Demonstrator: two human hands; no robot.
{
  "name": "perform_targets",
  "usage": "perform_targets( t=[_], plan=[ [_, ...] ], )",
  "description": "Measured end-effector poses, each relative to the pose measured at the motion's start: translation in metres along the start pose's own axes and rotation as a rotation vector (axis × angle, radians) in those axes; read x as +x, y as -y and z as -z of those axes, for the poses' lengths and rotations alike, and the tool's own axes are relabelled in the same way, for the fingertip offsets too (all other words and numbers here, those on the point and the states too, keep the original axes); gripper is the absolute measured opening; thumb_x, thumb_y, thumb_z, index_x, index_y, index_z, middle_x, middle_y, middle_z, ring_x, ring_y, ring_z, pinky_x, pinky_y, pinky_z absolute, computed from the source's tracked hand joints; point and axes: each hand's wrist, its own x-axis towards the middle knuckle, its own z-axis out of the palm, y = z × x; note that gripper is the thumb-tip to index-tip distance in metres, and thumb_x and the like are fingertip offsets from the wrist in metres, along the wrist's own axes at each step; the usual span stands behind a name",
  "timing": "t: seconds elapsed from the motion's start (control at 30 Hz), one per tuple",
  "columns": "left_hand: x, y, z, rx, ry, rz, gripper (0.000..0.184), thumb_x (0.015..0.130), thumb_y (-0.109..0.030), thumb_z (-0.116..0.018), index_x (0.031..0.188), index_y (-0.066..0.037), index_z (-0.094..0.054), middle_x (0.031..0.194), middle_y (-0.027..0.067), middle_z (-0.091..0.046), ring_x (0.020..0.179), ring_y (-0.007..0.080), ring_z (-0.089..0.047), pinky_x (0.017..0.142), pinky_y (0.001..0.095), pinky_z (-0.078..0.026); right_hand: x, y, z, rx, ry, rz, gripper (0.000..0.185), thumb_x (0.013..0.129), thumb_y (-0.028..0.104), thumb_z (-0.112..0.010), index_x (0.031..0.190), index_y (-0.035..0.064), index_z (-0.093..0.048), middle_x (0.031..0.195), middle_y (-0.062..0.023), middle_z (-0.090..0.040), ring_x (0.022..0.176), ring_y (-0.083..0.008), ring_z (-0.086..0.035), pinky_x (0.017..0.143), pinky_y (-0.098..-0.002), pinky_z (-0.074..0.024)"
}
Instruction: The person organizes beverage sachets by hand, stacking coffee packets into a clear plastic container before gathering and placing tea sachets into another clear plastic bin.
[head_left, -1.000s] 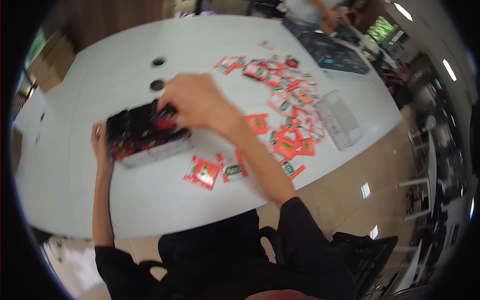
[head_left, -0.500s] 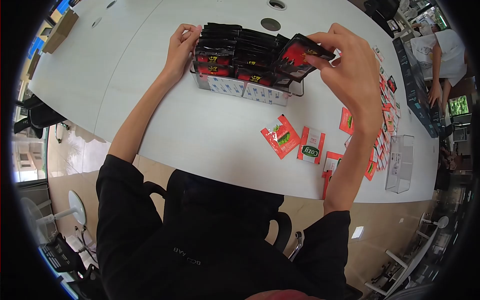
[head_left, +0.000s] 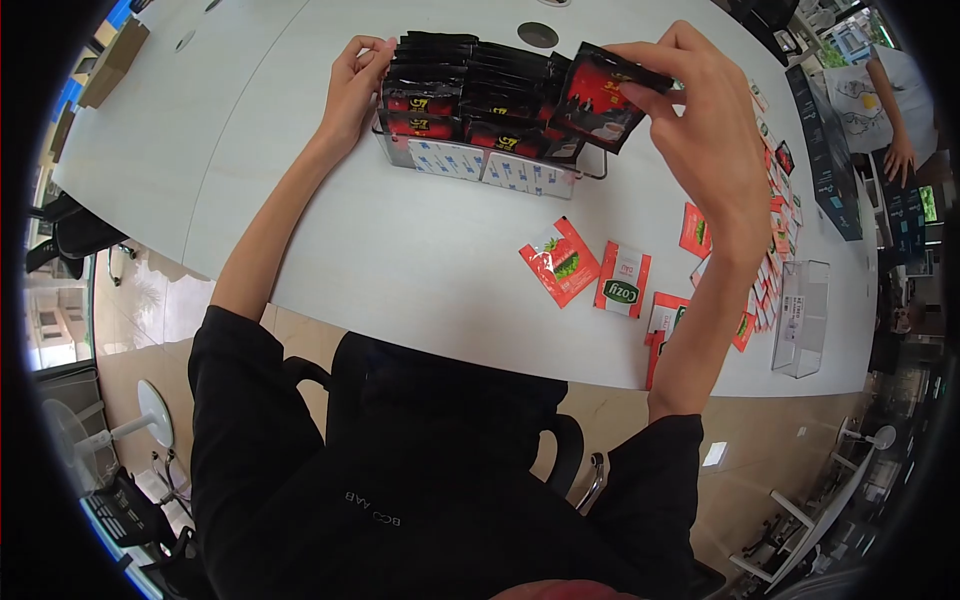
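Observation:
A clear holder (head_left: 400, 152) on the table is packed with rows of black and red sachets (head_left: 430, 88). At its left end my left hand (head_left: 358, 88) grips the side, fingers bent round the corner. My right hand (head_left: 700, 110) pinches a black and red sachet (head_left: 600, 100) between thumb and fingers, tilted at the right end of the rows. Nearer to me lie a red sachet (head_left: 560, 262) and a red and white Cozy sachet (head_left: 622, 280), side by side on the table.
Many red and white sachets (head_left: 775, 235) are spread at the right, partly behind my right forearm. Beside them stands a clear empty container (head_left: 800, 320). A dark long box (head_left: 825, 160) and another person's hand (head_left: 900, 160) are at the far right.
Compared with half a second ago, the sachet in my right hand is turned more upright at the holder's right end. My left hand still holds the left end. The other person's hand has moved.

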Motion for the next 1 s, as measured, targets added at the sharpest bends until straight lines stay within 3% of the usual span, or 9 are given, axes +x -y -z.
perform_targets(
  t=[0.07,0.2,0.37,0.5,0.7,0.83,0.9,0.97,1.0],
  plan=[
    [0.0,0.0,0.001,0.002,0.006,-0.009,0.022,0.099,-0.029,-0.062,0.101,-0.008,-0.055,0.076,-0.0051,-0.061,0.066,0.0016,-0.046,0.06,0.0204,-0.035,0.003,0.009,-0.004,0.051,-0.051,-0.019,0.027,0.075,-0.003,-0.066,0.098,0.0093,-0.075,0.081,-0.0092,-0.055,0.082,-0.028,-0.058,0.072,-0.0421,-0.0469],
    [-0.001,-0.001,0.002,0.039,0.021,-0.022,0.019,0.099,-0.027,-0.06,0.102,-0.008,-0.055,0.079,-0.0032,-0.065,0.07,0.0019,-0.05,0.067,0.0208,-0.038,0.001,0.022,-0.011,0.06,-0.148,0.023,0.029,0.071,-0.006,-0.066,0.094,0.0087,-0.075,0.085,-0.0092,-0.058,0.08,-0.0286,-0.061,0.069,-0.0418,-0.0497],
    [-0.001,-0.004,-0.002,0.005,0.044,0.003,0.016,0.101,-0.024,-0.058,0.101,-0.009,-0.054,0.083,-0.0001,-0.068,0.077,0.0029,-0.055,0.073,0.0217,-0.042,-0.001,0.005,-0.028,-0.002,0.022,-0.028,0.026,0.072,-0.006,-0.065,0.096,0.0011,-0.071,0.094,-0.0131,-0.062,0.082,-0.0321,-0.064,0.069,-0.0439,-0.0498],
    [-0.004,-0.007,-0.002,0.015,0.032,-0.006,0.017,0.101,-0.024,-0.059,0.101,-0.007,-0.053,0.082,0.0003,-0.067,0.077,0.0032,-0.055,0.072,0.0212,-0.042,-0.006,-0.01,-0.031,0.082,0.126,0.062,0.028,0.074,0.004,-0.072,0.102,0.0059,-0.067,0.09,-0.0077,-0.06,0.082,-0.0281,-0.063,0.071,-0.0413,-0.0488],
    [-0.006,-0.01,-0.006,0.012,0.0,0.01,0.019,0.1,-0.024,-0.059,0.101,-0.006,-0.053,0.081,-0.001,-0.064,0.073,0.003,-0.049,0.069,0.0213,-0.039,-0.002,0.002,-0.043,-0.111,0.258,0.056,0.051,0.06,0.011,-0.084,0.106,0.0106,-0.061,0.095,-0.0038,-0.061,0.093,-0.024,-0.062,0.076,-0.0395,-0.0483],
    [-0.005,-0.004,0.001,0.056,0.0,-0.057,0.016,0.101,-0.022,-0.057,0.104,-0.006,-0.055,0.082,-0.0008,-0.064,0.077,0.0027,-0.051,0.07,0.021,-0.041,0.004,0.003,-0.056,-0.235,-0.004,0.148,0.083,0.05,0.008,-0.086,0.125,0.0099,-0.05,0.121,-0.0112,-0.052,0.12,-0.0322,-0.047,0.092,-0.0442,-0.0437],
    [0.0,0.003,0.008,0.074,-0.003,-0.053,0.014,0.102,-0.02,-0.055,0.106,-0.006,-0.056,0.087,-0.0003,-0.066,0.081,0.0034,-0.055,0.072,0.0207,-0.044,0.0,0.002,-0.061,-0.213,0.031,0.128,0.097,0.051,0.002,-0.082,0.138,0.008,-0.041,0.127,-0.0191,-0.047,0.127,-0.0394,-0.042,0.104,-0.0491,-0.0386],
    [0.008,0.011,0.015,-0.001,0.062,-0.084,0.013,0.102,-0.018,-0.055,0.106,-0.006,-0.053,0.091,0.0013,-0.067,0.082,0.0043,-0.059,0.072,0.0207,-0.048,-0.003,0.001,-0.069,-0.202,0.196,0.021,0.101,0.058,0.003,-0.081,0.146,0.0077,-0.033,0.127,-0.0226,-0.05,0.111,-0.0393,-0.058,0.1,-0.048,-0.0424],
    [0.009,0.016,0.019,0.037,0.066,-0.112,0.012,0.102,-0.018,-0.055,0.106,-0.007,-0.051,0.089,0.0007,-0.066,0.082,0.0039,-0.058,0.072,0.021,-0.047,-0.002,-0.004,-0.074,-0.18,0.226,0.028,0.098,0.061,0.007,-0.082,0.147,0.0084,-0.034,0.12,-0.0189,-0.057,0.102,-0.036,-0.063,0.093,-0.0463,-0.0459]
  ],
)
